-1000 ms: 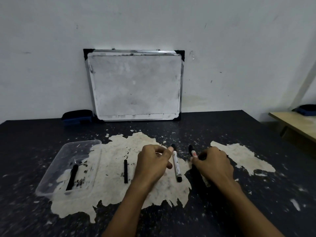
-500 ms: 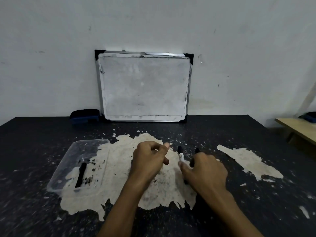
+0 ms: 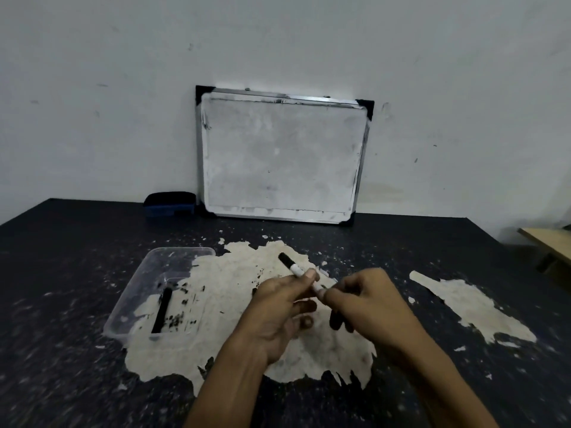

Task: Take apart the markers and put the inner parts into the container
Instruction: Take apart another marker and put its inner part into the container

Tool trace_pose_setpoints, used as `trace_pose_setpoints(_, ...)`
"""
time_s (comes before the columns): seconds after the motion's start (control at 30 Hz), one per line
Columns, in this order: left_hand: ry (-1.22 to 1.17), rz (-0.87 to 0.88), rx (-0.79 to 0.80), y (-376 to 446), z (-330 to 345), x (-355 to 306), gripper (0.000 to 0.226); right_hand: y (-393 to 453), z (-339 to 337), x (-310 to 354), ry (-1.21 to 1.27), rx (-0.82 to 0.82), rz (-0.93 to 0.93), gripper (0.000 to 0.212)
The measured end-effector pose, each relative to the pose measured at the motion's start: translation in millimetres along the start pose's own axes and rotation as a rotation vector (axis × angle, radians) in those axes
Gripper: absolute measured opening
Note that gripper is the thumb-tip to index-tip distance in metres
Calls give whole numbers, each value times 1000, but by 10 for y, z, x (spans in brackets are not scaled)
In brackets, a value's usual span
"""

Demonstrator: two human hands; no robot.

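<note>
A white marker with a black cap (image 3: 291, 265) is held above the table between both hands, its capped end pointing up and to the left. My left hand (image 3: 278, 310) pinches its barrel near the middle. My right hand (image 3: 367, 304) grips the other end, which is hidden by the fingers; a dark piece shows under its fingers, and I cannot tell what it is. To the left a clear plastic container (image 3: 148, 273) sits on the table with one black inner part (image 3: 162, 310) lying in it among ink smudges.
The dark table top (image 3: 61, 242) has large worn pale patches. A whiteboard (image 3: 281, 156) leans on the wall at the back, with a blue eraser (image 3: 170, 203) beside it. A wooden surface (image 3: 550, 242) is at the far right.
My right hand has lifted the marker off the table and my left hand has come to grip it too. The camera view has shifted, so everything sits further right in frame.
</note>
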State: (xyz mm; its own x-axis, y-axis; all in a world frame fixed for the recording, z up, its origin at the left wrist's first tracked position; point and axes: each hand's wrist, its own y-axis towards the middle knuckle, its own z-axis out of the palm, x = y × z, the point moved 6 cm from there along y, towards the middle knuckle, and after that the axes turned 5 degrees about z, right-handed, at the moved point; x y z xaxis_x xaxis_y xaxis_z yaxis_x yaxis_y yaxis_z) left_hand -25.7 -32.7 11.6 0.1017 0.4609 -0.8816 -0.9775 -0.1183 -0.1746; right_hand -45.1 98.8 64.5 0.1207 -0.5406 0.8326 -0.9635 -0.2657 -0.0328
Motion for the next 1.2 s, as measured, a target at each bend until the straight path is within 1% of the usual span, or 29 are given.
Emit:
trace_pose_setpoints(0.07,-116,36,42,2,-6,-26,20,-26,13,98,36,26,-37,30)
trace_pose_setpoints(0.13,-164,82,48,15,-49,-64,16,-52,18,124,119,63,-23,27)
trace_pose_setpoints(0.23,-249,132,22,47,-165,-120,16,-83,68,20,285,200,157,41)
trace_pose_setpoints(0.3,-287,150,20,60,-215,-131,15,-111,152,-65,343,304,272,49)
trace_pose_setpoints(0.37,-293,154,27,66,-224,-119,15,-126,237,-105,389,373,321,51)
trace_pose_setpoints(0.47,-287,154,31,81,-202,-83,16,-121,307,-109,413,394,306,50)
trace_pose_setpoints(0.57,-314,153,19,86,-215,-82,20,-104,315,-80,431,365,263,45)
trace_pose_setpoints(0.67,-314,166,15,60,-221,-104,23,-96,286,-40,420,301,192,42)
trace_pose_setpoints(0.73,-275,187,-33,47,-237,-104,22,-98,250,-7,330,230,124,40)
trace_pose_setpoints(0.8,-259,194,-96,44,-252,-89,20,-103,203,52,136,123,14,39)
trace_pose_setpoints(0.9,-256,198,-177,33,-264,-70,28,-136,154,141,-193,-63,-154,34)
trace_pose_setpoints(0.93,-259,198,-200,26,-266,-66,29,-152,137,149,-250,-123,-192,31)
trace_pose_setpoints(1.0,-291,191,-248,15,-285,-51,26,-198,95,154,-301,-241,-253,18)
trace_pose_setpoints(1.03,-319,182,-275,11,-301,-46,23,-227,68,148,-303,-296,-275,10)
trace_pose_setpoints(1.07,-347,174,-296,6,-319,-46,20,-259,37,136,-295,-347,-287,6)
trace_pose_setpoints(1.13,-396,164,-316,-3,-342,-62,19,-308,-45,62,-312,-457,-272,15)
trace_pose_setpoints(1.2,-441,160,-308,-10,-349,-80,20,-325,-124,-10,-454,-580,-209,20)
